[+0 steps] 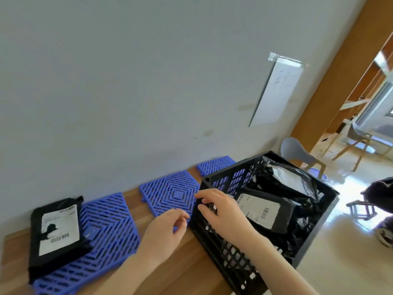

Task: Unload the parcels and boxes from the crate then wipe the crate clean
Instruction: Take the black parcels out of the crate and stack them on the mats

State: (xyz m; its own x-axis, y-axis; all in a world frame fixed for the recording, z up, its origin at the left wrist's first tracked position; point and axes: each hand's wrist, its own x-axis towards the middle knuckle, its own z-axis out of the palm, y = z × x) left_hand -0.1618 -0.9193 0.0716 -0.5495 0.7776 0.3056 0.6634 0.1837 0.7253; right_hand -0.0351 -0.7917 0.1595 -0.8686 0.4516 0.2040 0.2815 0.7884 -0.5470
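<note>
A black lattice crate (314,237) stands at the right end of a wooden table (182,271). Inside it lie black plastic parcels with white labels: one near the front (265,211), another behind it (291,179). My right hand (221,211) is over the crate's near left rim, fingers curled down onto the rim. My left hand (168,233) hovers just left of the crate with loosely curled fingers, holding nothing. One black parcel (56,233) lies outside on a blue mat at the far left.
Three blue lattice mats (168,194) lie along the grey wall on the table. A sheet of paper (278,92) is taped to the wall. Right of the table is open floor with a grey chair (297,154) and wooden-legged furniture beyond.
</note>
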